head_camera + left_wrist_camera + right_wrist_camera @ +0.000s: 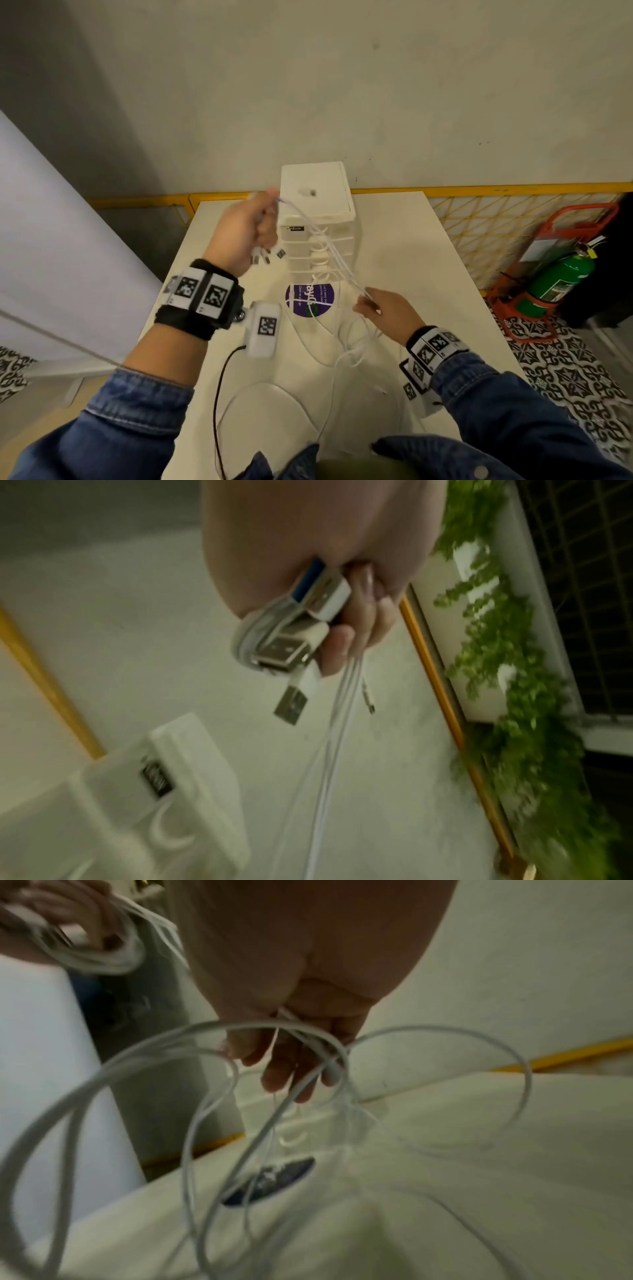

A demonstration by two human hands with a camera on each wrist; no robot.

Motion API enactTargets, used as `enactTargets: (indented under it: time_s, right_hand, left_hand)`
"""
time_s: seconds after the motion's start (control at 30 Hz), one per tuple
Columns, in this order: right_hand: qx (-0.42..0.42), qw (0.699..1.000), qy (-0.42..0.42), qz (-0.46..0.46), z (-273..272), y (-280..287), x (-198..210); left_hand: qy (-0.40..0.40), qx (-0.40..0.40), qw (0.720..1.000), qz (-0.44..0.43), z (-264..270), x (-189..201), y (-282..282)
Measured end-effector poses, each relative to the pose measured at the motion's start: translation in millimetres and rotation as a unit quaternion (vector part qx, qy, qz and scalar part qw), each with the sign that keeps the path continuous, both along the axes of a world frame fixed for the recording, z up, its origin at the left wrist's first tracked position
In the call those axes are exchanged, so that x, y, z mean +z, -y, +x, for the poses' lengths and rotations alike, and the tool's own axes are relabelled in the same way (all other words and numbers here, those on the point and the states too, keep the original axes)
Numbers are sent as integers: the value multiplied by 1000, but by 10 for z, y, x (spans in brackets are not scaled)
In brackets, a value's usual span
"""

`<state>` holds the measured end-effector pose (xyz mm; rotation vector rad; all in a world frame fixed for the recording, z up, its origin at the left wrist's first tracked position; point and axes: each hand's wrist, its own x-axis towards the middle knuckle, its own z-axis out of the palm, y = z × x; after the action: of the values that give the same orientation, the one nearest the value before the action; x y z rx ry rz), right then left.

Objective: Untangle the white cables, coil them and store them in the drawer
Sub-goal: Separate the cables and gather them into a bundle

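Several white cables (329, 253) stretch taut between my two hands above a white table (428, 260). My left hand (251, 224) is raised at the left and grips a small coil with USB plugs (287, 642) hanging out of the fist. Lower and to the right, my right hand (378, 308) pinches the strands between its fingers (284, 1074); loose loops (137, 1085) hang below it onto the table. The white drawer unit (317, 205) stands at the table's far edge, behind the cables, its drawers closed.
A purple round sticker (310, 299) lies on the table in front of the drawers. A black cord (219, 394) runs from my left wrist camera. A green fire extinguisher (561, 277) in a red stand sits on the floor at right, by a yellow mesh fence (496, 222).
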<state>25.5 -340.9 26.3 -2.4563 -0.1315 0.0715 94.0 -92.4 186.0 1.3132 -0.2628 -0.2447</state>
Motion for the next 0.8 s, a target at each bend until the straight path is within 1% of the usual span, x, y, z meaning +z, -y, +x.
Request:
enactTargets:
  time_s: [0.03, 0.07, 0.1, 0.13, 0.2, 0.27, 0.37, 0.43, 0.5, 0.53, 0.6, 0.67, 0.73, 0.8]
  right_hand:
    - [-8, 999, -33, -5, -34, 55, -109]
    - [-19, 998, -57, 8, -71, 106, -192]
    - [-36, 996, -78, 31, -101, 146, -241]
    - [-48, 993, -91, 60, -117, 172, -252]
    - [-72, 987, -90, 114, -94, 156, -164]
    - [-99, 981, -29, 167, -23, 92, 1]
    - [-129, 960, 98, 227, 58, -3, 266]
    - [-146, 945, 167, 238, 70, -57, 427]
    - [-152, 938, 214, 227, 75, -109, 567]
    - [-138, 941, 229, 205, 89, -136, 614]
    - [-78, 959, 245, 119, 129, -230, 672]
    - [-4, 966, 256, 44, 180, -369, 670]
    - [35, 964, 260, 41, 216, -490, 640]
    - [38, 962, 256, 84, 236, -506, 641]
  left_hand:
    - [-7, 22, 999, -23, 42, 72, -56]
    - [-6, 32, 999, -20, 75, 124, -105]
    - [2, 31, 999, 10, 90, 154, -142]
    - [14, 23, 998, 60, 81, 163, -154]
    - [22, 5, 987, 160, 26, 136, -114]
    - [13, -2, 978, 208, -34, 96, -32]
    - [-10, 0, 978, 211, -69, 51, 53]
    - [-21, 0, 974, 226, -76, 26, 86]
    - [-26, -6, 970, 241, -84, -6, 118]
    - [-27, -13, 970, 242, -90, -25, 137]
    - [-25, -38, 969, 244, -122, -69, 197]
    - [-12, -73, 965, 253, -182, -121, 281]
    - [-5, -101, 959, 264, -248, -173, 358]
    - [-10, -126, 952, 279, -289, -232, 384]
